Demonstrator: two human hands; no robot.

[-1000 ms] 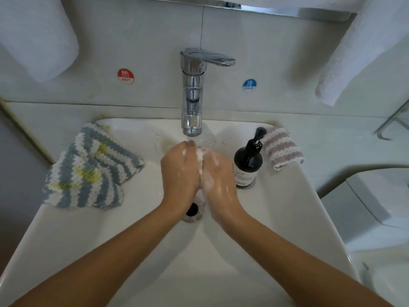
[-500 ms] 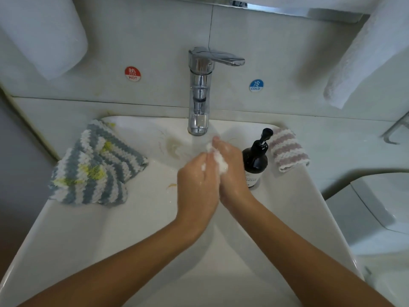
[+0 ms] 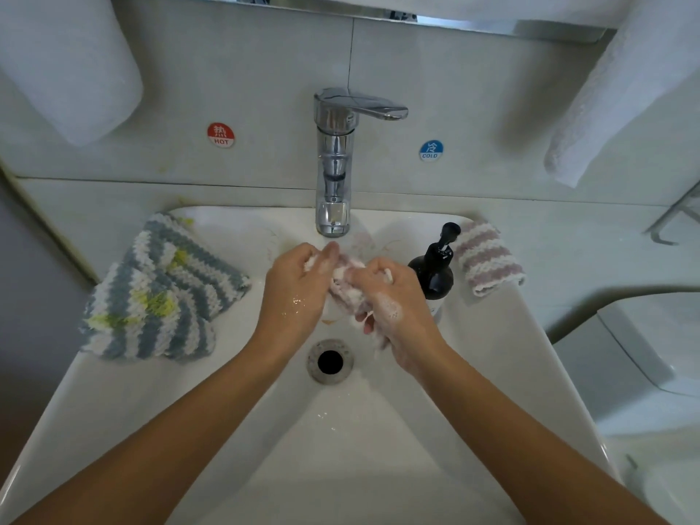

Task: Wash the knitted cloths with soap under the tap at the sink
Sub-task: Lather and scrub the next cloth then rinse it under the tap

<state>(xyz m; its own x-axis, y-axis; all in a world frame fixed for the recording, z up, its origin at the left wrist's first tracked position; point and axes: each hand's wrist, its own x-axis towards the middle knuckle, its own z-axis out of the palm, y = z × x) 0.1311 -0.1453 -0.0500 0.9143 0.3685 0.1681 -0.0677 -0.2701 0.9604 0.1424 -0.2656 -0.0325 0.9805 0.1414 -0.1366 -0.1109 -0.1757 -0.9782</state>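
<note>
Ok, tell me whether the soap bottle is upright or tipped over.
Upright. The soap bottle stands on the sink rim, pump at the top, just right of the right hand.

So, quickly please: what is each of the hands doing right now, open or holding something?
Left hand: closed, gripping the soapy pink cloth.
Right hand: closed, gripping the same cloth.
</note>
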